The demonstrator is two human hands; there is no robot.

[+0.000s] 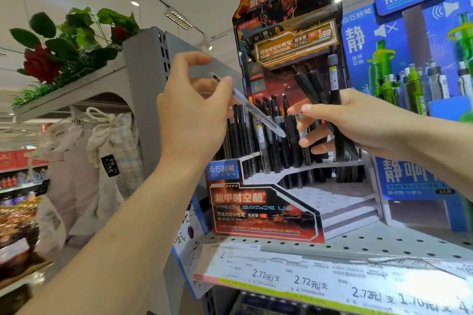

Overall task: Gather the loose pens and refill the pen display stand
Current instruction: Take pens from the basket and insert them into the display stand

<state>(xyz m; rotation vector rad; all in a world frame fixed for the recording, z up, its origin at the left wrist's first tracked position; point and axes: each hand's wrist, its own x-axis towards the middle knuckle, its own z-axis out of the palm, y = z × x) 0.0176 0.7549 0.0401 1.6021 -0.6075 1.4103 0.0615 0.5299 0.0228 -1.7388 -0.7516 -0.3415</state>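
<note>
Item 1: red-and-black printed cardboard pen display stand [263, 210], tiered, on grey perforated metal shelf [384, 240]. Rear tiers hold upright black pens [271, 135]; front steps bare.

Item 2: left hand [190, 115], in front of stand's upper-left side. Thumb + fingertips pinch one translucent grey pen [252, 107], slanted, lower end pointing down-right toward stand's pen rows, blurred.

Item 3: right hand [340, 123], in front of stand's right side. Fingers curled round bundle of black loose pens [322, 89], ends fanned up past stand's orange header panel; exact count: cannot tell.

Item 4: blue cardboard display w/ green pens [414, 79], just right of stand.

Item 5: white price-label strip [332, 281], shelf edge below stand.

Item 6: red artificial roses w/ green leaves [58, 51], well left of stand, atop grey shelf unit.
</note>
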